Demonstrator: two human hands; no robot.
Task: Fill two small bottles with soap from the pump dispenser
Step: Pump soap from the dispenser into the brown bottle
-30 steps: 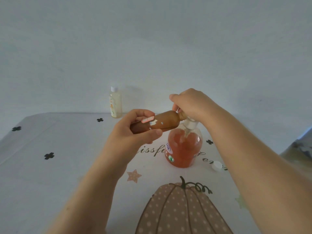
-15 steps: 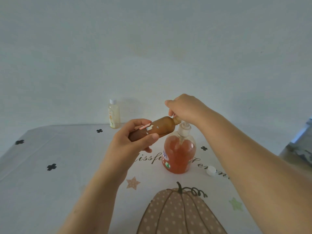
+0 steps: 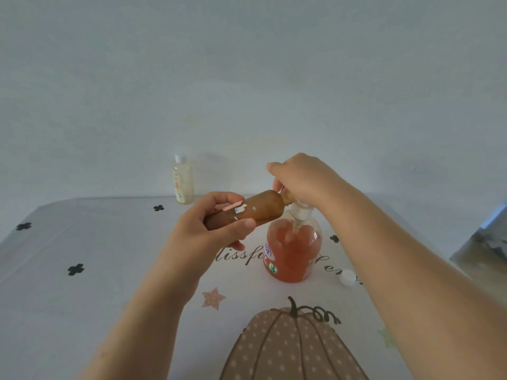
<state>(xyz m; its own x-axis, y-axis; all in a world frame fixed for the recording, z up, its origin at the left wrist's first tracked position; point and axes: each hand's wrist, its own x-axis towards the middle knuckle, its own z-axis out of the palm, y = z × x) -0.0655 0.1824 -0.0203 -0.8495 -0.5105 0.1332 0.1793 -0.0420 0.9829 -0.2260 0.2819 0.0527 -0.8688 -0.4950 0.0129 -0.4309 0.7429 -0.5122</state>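
While the pumping is going on: the first of the two fills is looking to be in hand, the second not yet begun.
Worktop: the white cloth-covered worktop (image 3: 96, 297) with its pumpkin print is carrying everything.
Dispenser: the round clear plastic pump dispenser (image 3: 292, 250) of orange-pink soap is standing upright near the middle.
Right hand: the right hand (image 3: 301, 176) is curling down over the white pump head, gripping and covering it.
Left hand: the left hand (image 3: 208, 231) is gripping the base end of the small brown plastic bottle (image 3: 263, 209).
Brown bottle: it is lying nearly level in the air, its mouth hiding under the right hand at the spout; its fill level is not showing.
Second bottle: the small pale yellow bottle with a white cap (image 3: 183, 182) is standing at the far edge, well apart.
Loose cap: the small round white cap (image 3: 348, 277) is lying near the dispenser's right.
Next move: likely calling for the mouth staying at the spout through each stroke, then capping and swapping bottles.
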